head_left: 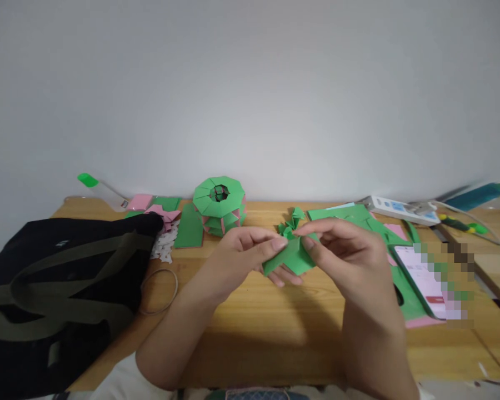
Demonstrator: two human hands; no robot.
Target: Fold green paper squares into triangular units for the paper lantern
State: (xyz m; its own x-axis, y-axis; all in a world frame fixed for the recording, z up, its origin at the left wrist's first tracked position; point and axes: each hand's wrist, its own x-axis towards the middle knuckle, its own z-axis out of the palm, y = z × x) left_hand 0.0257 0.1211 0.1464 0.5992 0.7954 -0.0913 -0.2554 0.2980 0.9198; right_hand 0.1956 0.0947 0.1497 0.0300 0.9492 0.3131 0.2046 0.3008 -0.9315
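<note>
A folded piece of green paper [294, 255] is held between both hands above the wooden table. My left hand [256, 253] grips its left side, thumb on top and fingers spread underneath. At the right edge, my right hand [345, 250] pinches the paper between thumb and fingertips. Just behind the hands lie small green folded paper pieces [296, 214], partly hidden by the fingers. Back left of my hands stands a round green and pink paper model [219, 205] with a hole in its top.
A black bag [66, 266] fills the left side, beside a rubber band-like ring [160, 291] and white cutouts [165, 244]. Green sheets [345, 216], a phone [416, 278] and a power strip [400, 210] lie at right. A wall [250, 100] closes off the back.
</note>
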